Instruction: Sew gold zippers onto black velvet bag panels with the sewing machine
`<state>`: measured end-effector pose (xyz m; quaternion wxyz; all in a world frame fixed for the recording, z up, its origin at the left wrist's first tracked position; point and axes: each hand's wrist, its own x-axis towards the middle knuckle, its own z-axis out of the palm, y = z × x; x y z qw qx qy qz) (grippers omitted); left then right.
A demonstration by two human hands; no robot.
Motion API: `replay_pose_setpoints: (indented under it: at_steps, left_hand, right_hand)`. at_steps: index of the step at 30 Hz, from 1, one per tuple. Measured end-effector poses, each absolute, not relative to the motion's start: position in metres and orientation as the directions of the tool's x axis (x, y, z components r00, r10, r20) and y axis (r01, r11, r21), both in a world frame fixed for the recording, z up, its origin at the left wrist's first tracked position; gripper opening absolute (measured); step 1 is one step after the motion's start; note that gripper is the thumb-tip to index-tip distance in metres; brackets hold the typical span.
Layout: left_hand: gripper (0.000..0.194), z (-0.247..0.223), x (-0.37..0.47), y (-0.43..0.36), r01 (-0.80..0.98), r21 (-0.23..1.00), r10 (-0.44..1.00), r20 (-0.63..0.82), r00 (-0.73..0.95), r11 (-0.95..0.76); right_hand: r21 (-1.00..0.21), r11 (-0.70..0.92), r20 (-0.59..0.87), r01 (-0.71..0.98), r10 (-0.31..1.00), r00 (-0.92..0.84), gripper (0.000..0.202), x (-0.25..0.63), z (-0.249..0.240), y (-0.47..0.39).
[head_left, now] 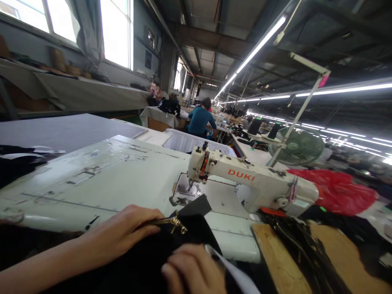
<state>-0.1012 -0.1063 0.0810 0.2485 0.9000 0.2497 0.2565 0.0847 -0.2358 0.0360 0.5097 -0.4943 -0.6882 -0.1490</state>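
Note:
My left hand [134, 224] pinches the end of a zipper [171, 221] with gold metal teeth and a gold pull, between thumb and fingers. Under it lies black fabric [137, 265], with a dark flat strip [196, 205] reaching onto the machine table. My right hand [194, 271] is curled over the fabric, just below the zipper pull and somewhat blurred. What its fingers hold is hidden. Beside its knuckles a shiny edge and a whitish strip [235, 272] run to the lower right. A white sewing machine [251, 179] stands beyond both hands, its needle area over the metal plate.
The pale machine table [92, 175] spreads to the left. At right, dark strips [294, 241] lie on a brown board [272, 257], with a red plastic bag [337, 190] behind. A white bin [190, 141], a green fan [297, 145] and a seated person [200, 120] are farther off.

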Motion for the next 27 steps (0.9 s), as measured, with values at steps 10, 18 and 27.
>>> replay_pose_setpoints:
  at_steps: [10,18,27]
  left_hand:
    - [0.035,0.054,-0.111,-0.155,0.296,0.342,0.444,0.540,0.715,-0.892]
    - [0.032,0.041,-0.104,-0.157,0.271,0.399,0.463,0.536,0.706,-0.876]
    - [0.029,0.016,-0.101,-0.160,0.275,0.644,0.646,0.456,0.612,-0.714]
  right_hand:
    - [-0.772,0.314,0.401,0.553,0.915,0.039,0.026,0.113,0.048,-0.243]
    - [-0.861,0.153,0.210,0.484,0.976,0.064,0.028,0.112,0.037,-0.240]
    - [-0.893,0.273,0.303,0.357,0.952,0.030,0.020,0.133,0.060,-0.242]
